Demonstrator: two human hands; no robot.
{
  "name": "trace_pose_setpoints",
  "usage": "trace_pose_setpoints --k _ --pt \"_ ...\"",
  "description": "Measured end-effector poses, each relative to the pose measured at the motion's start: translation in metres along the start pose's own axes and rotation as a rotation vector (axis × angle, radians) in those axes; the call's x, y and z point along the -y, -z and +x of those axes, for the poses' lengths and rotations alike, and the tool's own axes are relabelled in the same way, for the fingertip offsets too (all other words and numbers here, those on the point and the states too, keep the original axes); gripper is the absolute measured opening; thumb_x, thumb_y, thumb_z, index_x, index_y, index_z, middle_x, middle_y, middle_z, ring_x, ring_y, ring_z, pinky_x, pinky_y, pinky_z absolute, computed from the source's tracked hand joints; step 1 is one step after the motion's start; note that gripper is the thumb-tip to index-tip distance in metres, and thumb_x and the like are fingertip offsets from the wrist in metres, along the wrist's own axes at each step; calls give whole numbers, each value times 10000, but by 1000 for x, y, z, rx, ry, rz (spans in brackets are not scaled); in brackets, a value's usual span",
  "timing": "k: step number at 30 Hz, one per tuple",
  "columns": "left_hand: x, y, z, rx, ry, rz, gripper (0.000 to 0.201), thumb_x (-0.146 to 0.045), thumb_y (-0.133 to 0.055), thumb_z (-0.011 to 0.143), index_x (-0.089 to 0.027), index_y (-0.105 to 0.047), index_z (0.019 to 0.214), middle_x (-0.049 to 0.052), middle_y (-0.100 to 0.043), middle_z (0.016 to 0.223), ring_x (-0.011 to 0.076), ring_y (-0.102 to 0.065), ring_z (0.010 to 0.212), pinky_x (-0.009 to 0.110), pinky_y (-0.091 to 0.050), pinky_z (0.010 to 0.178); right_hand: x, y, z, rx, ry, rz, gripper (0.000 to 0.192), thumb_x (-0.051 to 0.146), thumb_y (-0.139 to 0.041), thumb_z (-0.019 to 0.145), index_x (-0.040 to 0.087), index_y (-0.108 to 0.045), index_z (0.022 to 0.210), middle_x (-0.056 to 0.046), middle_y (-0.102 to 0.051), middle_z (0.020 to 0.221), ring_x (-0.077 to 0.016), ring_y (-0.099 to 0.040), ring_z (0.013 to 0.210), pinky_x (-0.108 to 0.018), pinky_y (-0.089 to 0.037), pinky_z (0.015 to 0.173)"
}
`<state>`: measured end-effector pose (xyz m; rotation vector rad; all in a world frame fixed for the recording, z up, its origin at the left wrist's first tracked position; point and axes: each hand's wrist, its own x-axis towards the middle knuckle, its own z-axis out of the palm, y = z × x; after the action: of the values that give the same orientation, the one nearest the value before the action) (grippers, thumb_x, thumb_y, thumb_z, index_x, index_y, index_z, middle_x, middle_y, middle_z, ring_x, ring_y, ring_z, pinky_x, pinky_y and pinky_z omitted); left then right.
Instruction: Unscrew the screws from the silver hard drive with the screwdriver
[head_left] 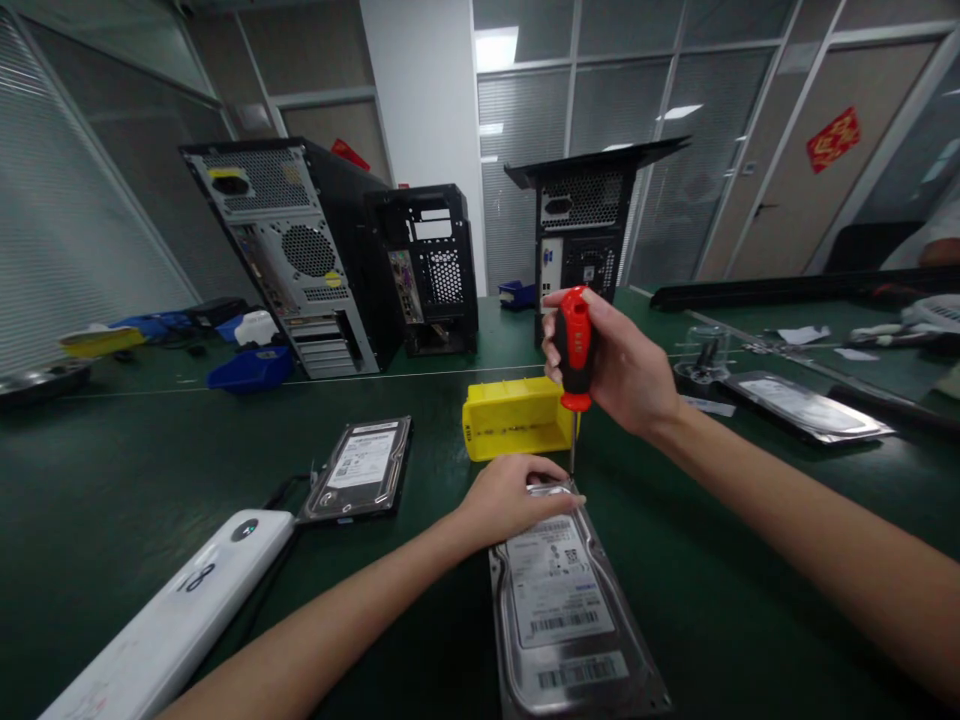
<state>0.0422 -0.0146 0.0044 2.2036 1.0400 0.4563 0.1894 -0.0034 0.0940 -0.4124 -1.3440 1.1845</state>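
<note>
Flat on the green table lies a silver hard drive (559, 610) with a white label, its far end under my left hand (517, 500). The fingers of that hand wrap over the drive's far edge and grip it. My right hand (626, 365) is closed around a red and black screwdriver (576, 350), held upright. The shaft points down, and its tip meets the drive's far right corner; whether a screw sits there is too small to tell. Just behind the drive, a yellow plastic bin (517, 415) lies with its open side facing me, small dark bits inside.
Left of me are a second hard drive (364, 465) and a white power bank (180, 610) with a cable. Computer cases (315, 260) stand at the back, near a blue bin (251, 370). On the right lie another drive (806, 405) and a clear cup (705, 355).
</note>
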Motion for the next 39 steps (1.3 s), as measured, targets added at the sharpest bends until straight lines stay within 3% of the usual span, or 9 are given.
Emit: trace_pose_setpoints --k 5,9,14,21,25,28,32,39 --pt "6 -5 -1 -37 -3 20 445 -573 -592 783 -242 -696 1061 16 -700 1090 224 -636 994 308 -463 849 0 -1 0 -52 63 -81 278 285 -701 731 228 -457 852 40 -556 768 -75 -515 546 -214 -438 480" --pt "6 -7 -2 -50 15 3 450 -588 -598 771 -256 -696 1059 -1 -701 1090 216 -638 999 305 -467 849 3 0 1 -8 46 -88 248 361 -631 794 257 -430 895 78 -490 644 -58 -403 428 -191 -326 391" --pt "7 -8 -4 -66 42 -18 454 -605 -594 767 -269 -698 1054 -7 -701 1093 215 -639 1002 315 -466 861 4 3 2 33 -6 -72 333 517 -446 875 223 -559 981 19 -511 715 -92 -478 515 -236 -426 472" --pt "11 -9 -4 -67 35 -22 479 -633 -581 762 -277 -698 1061 -4 -701 1100 216 -640 1004 317 -464 867 6 2 1 -16 34 -68 152 337 -604 821 197 -553 853 6 -568 821 -99 -555 638 -247 -521 594" --pt "8 -7 -5 -49 45 -16 488 -628 -578 767 -265 -697 1071 17 -695 1115 229 -637 1015 336 -467 873 6 0 2 12 34 -63 168 315 -622 817 218 -485 810 51 -524 663 -66 -460 485 -190 -397 433" --pt "6 -7 -5 -52 49 -17 462 -603 -592 767 -265 -701 1061 16 -692 1124 229 -637 1020 337 -468 875 7 0 1 20 27 -56 215 432 -582 829 235 -496 834 59 -482 607 -69 -407 434 -192 -333 384" --pt "6 -8 -6 -74 44 -4 445 -587 -600 766 -262 -706 1051 20 -699 1107 233 -641 1012 337 -468 873 9 1 1 49 1 -54 367 562 -477 846 209 -576 838 21 -499 641 -92 -458 467 -231 -397 412" --pt "10 -10 -5 -80 31 26 488 -639 -567 765 -275 -704 1059 18 -702 1098 242 -638 1010 345 -469 869 8 1 2 -39 56 -74 256 430 -645 783 193 -553 755 10 -585 744 -88 -547 561 -233 -497 517"
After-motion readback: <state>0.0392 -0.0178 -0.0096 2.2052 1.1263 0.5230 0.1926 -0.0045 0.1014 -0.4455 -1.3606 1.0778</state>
